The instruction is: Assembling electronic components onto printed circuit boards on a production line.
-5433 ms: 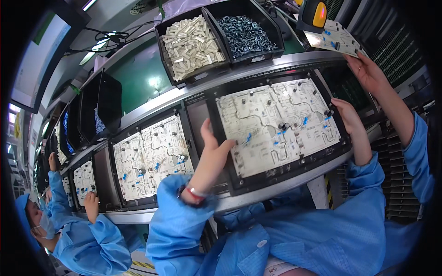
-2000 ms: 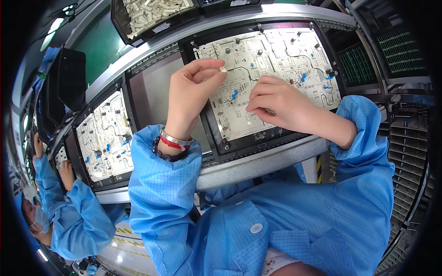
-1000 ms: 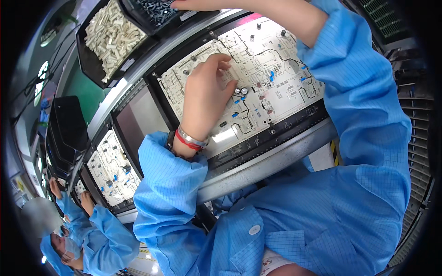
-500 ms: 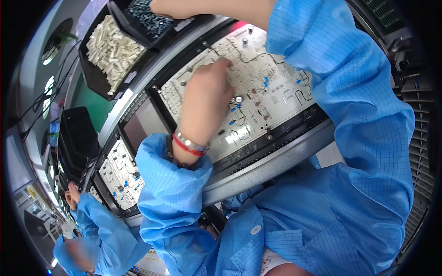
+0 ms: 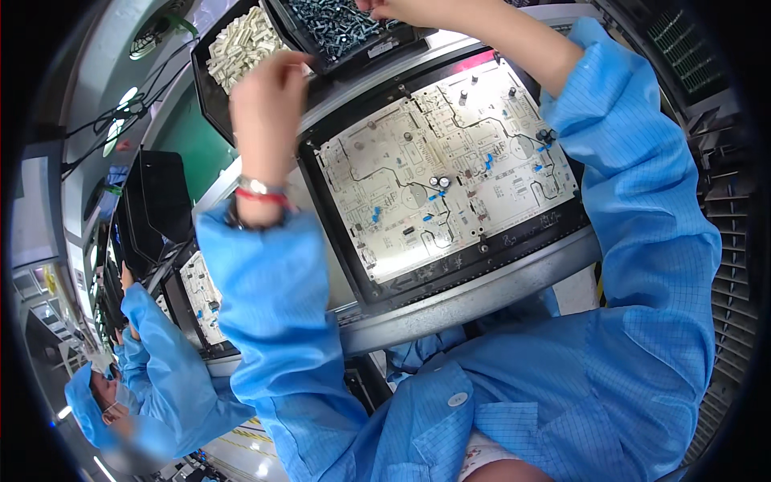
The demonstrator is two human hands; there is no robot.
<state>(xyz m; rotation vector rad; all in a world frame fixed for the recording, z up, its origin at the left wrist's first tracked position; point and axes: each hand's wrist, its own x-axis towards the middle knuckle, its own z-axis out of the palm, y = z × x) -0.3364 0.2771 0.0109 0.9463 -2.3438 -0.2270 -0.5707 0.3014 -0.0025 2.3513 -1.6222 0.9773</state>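
My left hand (image 5: 269,112), blurred by motion, is raised beside the bin of off-white parts (image 5: 245,44). Its fingers bend toward the bin's near edge, and whether they hold anything does not show. At the top edge, my right hand (image 5: 401,10) hovers at the bin of small dark blue components (image 5: 333,32). Its fingers are drawn together and partly cut off, so any piece in them is hidden. Below both hands, a pale circuit board (image 5: 482,189) lies in a black frame (image 5: 514,237), carrying blue parts and two round silver-topped capacitors (image 5: 438,182).
A metal rail (image 5: 482,277) runs along the near side of the frame. To the left are a second board (image 5: 201,293) and a black bin (image 5: 161,201). A co-worker in blue (image 5: 173,369) works at the lower left. A slatted grille (image 5: 735,265) stands at the right.
My left hand has lifted off the board and moved up and left toward the off-white parts. My right hand has shifted right over the dark blue components. The whole view has shifted somewhat.
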